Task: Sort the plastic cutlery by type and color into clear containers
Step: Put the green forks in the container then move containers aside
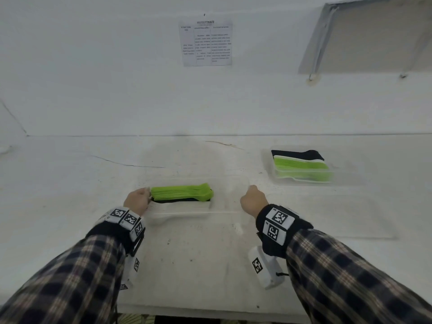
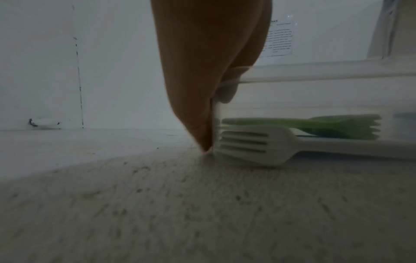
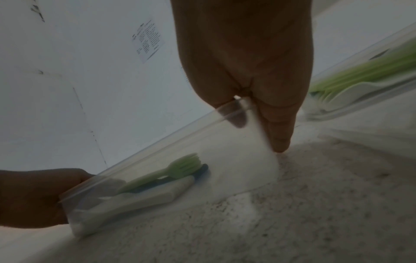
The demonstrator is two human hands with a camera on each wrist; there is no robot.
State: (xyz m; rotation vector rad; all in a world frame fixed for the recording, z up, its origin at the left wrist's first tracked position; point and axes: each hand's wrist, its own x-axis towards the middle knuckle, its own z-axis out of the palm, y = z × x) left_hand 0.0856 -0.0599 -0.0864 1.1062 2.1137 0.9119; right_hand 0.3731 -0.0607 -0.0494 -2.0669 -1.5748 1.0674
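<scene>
Your left hand (image 1: 138,200) and right hand (image 1: 253,201) each pinch an opposite end wall of the clear container (image 1: 230,190), thumb inside the rim and fingers outside, with it sitting on the speckled, gritty counter (image 1: 198,253). Between your hands it holds flat stacks of green forks (image 1: 182,192), dark cutlery (image 1: 180,201) and white forks (image 1: 180,206). Beyond your right hand sits a second clear container (image 1: 346,169), similarly stacked.

The printed sheet (image 1: 205,43) on the wall is too blurred to read; the near container (image 1: 233,183) has walls almost invisible from the head; the far box (image 3: 382,74) runs off the edge
</scene>
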